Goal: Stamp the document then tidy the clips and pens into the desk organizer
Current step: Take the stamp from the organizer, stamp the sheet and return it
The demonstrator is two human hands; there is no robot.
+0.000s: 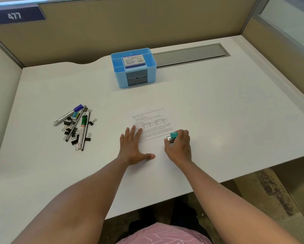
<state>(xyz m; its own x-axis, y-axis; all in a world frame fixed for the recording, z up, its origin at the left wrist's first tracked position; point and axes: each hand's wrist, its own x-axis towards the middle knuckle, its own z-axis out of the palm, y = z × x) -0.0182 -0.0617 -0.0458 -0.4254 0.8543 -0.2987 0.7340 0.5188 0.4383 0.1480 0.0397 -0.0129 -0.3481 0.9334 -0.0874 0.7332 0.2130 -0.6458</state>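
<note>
Pressing flat with fingers spread, the left hand (132, 147) pins the document (153, 131) to a white desk (218, 110) walled by tan partitions (130, 23), while the right hand (179, 147) curls tightly around a teal stamp (172, 136) on the sheet. Pens and clips (76, 126) lie heaped at left; the blue organizer (133, 67) stands farther back.

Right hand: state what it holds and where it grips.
The right hand holds a teal-topped stamp, fingers wrapped around its body, over the document. The left hand holds nothing; it presses flat on the document.
</note>
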